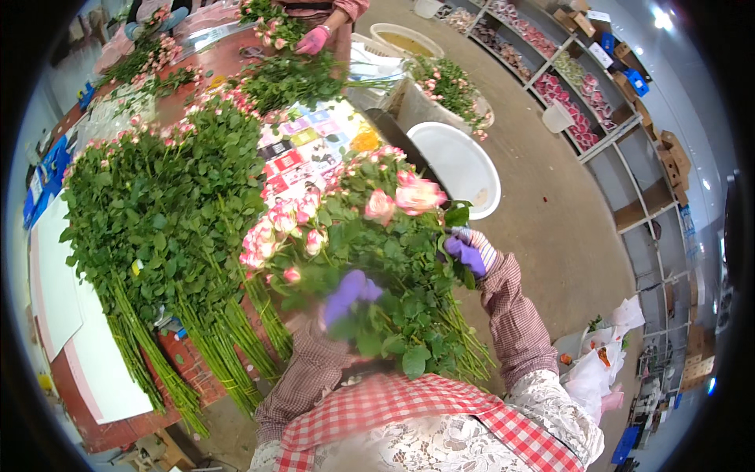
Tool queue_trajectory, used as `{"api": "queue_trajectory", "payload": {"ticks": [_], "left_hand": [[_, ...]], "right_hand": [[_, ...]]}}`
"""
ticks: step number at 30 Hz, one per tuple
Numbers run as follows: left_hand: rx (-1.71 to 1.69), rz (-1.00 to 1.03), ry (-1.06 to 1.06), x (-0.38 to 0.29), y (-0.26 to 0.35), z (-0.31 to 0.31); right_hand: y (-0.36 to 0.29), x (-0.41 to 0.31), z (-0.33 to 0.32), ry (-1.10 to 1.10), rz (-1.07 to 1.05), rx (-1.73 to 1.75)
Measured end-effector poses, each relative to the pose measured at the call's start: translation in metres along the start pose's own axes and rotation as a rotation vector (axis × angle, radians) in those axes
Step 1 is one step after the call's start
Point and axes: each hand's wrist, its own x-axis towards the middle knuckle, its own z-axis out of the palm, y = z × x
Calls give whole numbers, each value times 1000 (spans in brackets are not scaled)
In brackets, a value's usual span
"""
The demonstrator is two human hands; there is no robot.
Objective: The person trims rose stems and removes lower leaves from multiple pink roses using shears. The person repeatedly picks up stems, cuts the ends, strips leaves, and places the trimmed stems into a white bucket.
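Pink-and-white spray roses (407, 259) with leafy green stems lie before me at the right end of the table. My left hand (351, 298), in a purple glove and blurred, is over the leaves at the near side of these roses; whether it grips any cannot be told. At their right side my right hand (472, 253), in a purple glove with a striped cuff, has its fingers closed around leafy stems. Left of them lie several tied bunches of roses (171, 194), blooms at the far side and stems over the near table edge.
Co-workers stand across the red table (212, 62), one with a pink-gloved hand (312, 40) by more roses. A white tub (457, 168) and a bin of roses (442, 88) stand right of the table. White sheets (88, 348) lie left; shelving (590, 153) holds wrapped bundles.
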Motion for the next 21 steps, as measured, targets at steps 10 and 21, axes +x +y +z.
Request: {"api": "queue_trajectory", "payload": {"ticks": [10, 21], "left_hand": [[-53, -165, 154, -2, -10, 30], [214, -212, -9, 2, 3, 61]], "right_hand": [[-30, -47, 21, -10, -253, -6], [-36, -53, 22, 12, -216, -4]]}}
